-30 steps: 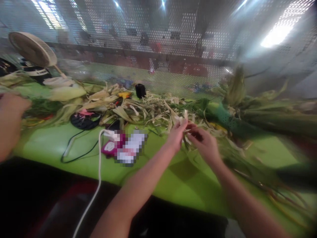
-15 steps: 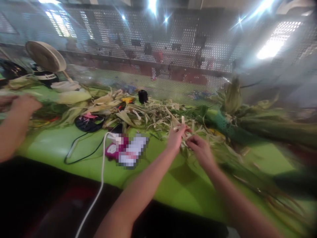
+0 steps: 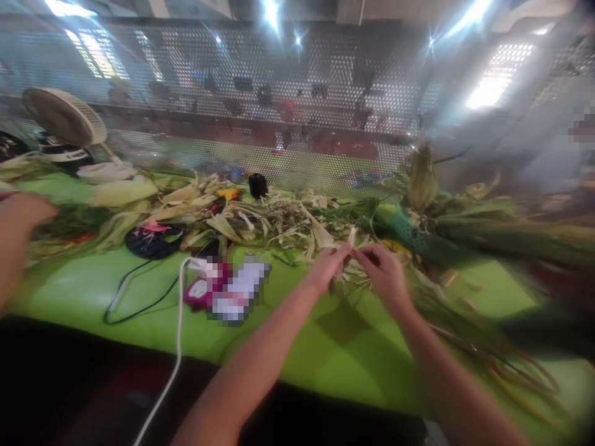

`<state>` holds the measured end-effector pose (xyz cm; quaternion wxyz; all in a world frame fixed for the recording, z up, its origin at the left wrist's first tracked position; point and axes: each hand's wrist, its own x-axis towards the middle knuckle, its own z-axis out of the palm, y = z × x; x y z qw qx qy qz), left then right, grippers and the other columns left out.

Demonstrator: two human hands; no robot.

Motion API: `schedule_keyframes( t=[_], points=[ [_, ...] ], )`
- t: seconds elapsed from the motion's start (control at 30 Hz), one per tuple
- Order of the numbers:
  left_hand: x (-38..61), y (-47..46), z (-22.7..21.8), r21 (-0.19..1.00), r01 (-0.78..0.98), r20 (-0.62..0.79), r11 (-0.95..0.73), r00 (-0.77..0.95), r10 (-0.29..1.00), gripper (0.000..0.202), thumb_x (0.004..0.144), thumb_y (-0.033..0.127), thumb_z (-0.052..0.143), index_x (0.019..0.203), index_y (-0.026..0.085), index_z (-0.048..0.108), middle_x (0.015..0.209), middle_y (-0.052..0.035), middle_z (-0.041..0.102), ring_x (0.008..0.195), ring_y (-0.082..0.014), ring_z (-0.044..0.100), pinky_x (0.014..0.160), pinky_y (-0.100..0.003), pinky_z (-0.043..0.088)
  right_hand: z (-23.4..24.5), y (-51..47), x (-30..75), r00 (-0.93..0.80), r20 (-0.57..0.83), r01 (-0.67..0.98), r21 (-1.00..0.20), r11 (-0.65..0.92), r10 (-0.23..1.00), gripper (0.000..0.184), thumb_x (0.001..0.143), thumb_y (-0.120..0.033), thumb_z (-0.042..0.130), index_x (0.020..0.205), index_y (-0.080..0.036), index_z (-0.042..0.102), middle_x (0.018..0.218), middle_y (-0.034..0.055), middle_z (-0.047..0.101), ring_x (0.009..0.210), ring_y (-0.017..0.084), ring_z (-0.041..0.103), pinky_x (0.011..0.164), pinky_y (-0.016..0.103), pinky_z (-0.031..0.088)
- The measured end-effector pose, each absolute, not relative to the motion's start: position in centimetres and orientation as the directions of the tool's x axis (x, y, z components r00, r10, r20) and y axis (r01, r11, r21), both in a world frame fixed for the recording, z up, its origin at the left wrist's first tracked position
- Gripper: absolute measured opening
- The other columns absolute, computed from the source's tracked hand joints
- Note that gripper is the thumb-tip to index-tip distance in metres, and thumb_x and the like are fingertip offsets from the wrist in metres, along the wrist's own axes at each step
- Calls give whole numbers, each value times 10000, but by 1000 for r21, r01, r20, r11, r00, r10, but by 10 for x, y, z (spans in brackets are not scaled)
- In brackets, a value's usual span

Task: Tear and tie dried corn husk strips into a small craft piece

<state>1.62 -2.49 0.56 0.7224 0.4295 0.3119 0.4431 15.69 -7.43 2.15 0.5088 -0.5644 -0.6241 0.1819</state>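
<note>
Your left hand (image 3: pixel 329 267) pinches a thin, pale strip of dry husk (image 3: pixel 352 238), its end poking up above the smooth green surface (image 3: pixel 88 294); your right hand (image 3: pixel 385 267) meets it at the fingertips, its grip too blurred to tell. Just beyond sprawls a tangled heap of tan, papery husks (image 3: pixel 283 224); leftward, a magenta block with a white cable (image 3: pixel 179 331).

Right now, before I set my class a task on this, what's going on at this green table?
A person's left hand pinches a pale strip above the green table. Their right hand has its fingertips close against it; whether they grip too is hard to tell. Husk-like shreds lie heaped behind. Another person's hand shows at the picture's left edge.
</note>
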Motion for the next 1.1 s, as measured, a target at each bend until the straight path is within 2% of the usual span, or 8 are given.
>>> schedule_keyframes(
  t=[0.23, 0.33, 0.5, 0.67, 0.87, 0.97, 1.03, 1.1],
  points=[
    [11, -26, 12, 911, -347, -28, 222, 486, 874, 461, 730, 566, 709, 716, 188, 446, 555, 73, 328, 464, -48, 272, 478, -230, 155, 25, -75, 160, 279, 427, 499, -829, 250, 860, 178, 791, -305, 624, 664, -192, 574, 603, -34, 507, 564, 119, 434, 539, 242, 346],
    [7, -26, 15, 935, -315, 2, 164, 465, 885, 457, 753, 588, 675, 719, 198, 439, 576, 63, 338, 476, -61, 284, 491, -244, 181, 29, -75, 161, 269, 411, 462, -848, 258, 871, 199, 787, -334, 638, 660, -192, 579, 591, -33, 505, 565, 121, 439, 536, 242, 350],
    [5, -30, 17, 991, -135, 83, -20, 476, 875, 439, 809, 620, 597, 766, 187, 537, 586, 43, 394, 531, -88, 347, 545, -257, 270, 35, -72, 163, 161, 306, 301, -921, 248, 938, 252, 775, -427, 684, 861, -191, 666, 747, 3, 635, 649, 138, 536, 592, 252, 416],
    [9, -38, 19, 994, -101, 85, -33, 576, 813, 394, 842, 570, 585, 858, 177, 597, 665, 25, 506, 618, -100, 452, 614, -245, 346, 30, -70, 167, 239, 287, 235, -944, 232, 927, 274, 708, -427, 744, 663, -191, 612, 613, -29, 545, 579, 116, 468, 552, 246, 374],
    [10, -36, 19, 992, -48, 117, -113, 628, 769, 348, 824, 486, 632, 969, 170, 633, 862, -33, 668, 824, -157, 598, 761, -265, 430, 27, -70, 173, 340, 314, 261, -937, 232, 886, 195, 742, -363, 710, 710, -192, 622, 632, -26, 563, 579, 125, 484, 564, 264, 389],
    [9, -33, 18, 974, 73, 123, -214, 624, 772, 276, 814, 425, 631, 906, 164, 637, 842, -33, 670, 794, -163, 594, 717, -264, 419, 34, -71, 177, 238, 469, 470, -822, 322, 851, 202, 748, -323, 718, 908, -207, 675, 829, 15, 657, 733, 171, 580, 676, 306, 456],
    [10, -33, 17, 942, 199, 96, -271, 614, 783, 207, 806, 373, 615, 837, 169, 624, 778, -19, 648, 729, -158, 568, 663, -262, 393, 40, -73, 178, 61, 587, 641, -643, 420, 807, 291, 756, -295, 730, 1039, -241, 688, 1041, 49, 678, 947, 221, 608, 833, 362, 464],
    [11, -33, 16, 911, 285, 75, -298, 598, 798, 134, 787, 309, 598, 781, 175, 602, 708, -3, 607, 667, -147, 530, 621, -261, 362, 43, -74, 176, -121, 625, 724, -477, 499, 771, 244, 787, -274, 719, 1030, -261, 705, 1107, 55, 677, 1055, 246, 587, 923, 394, 429]
  ],
)
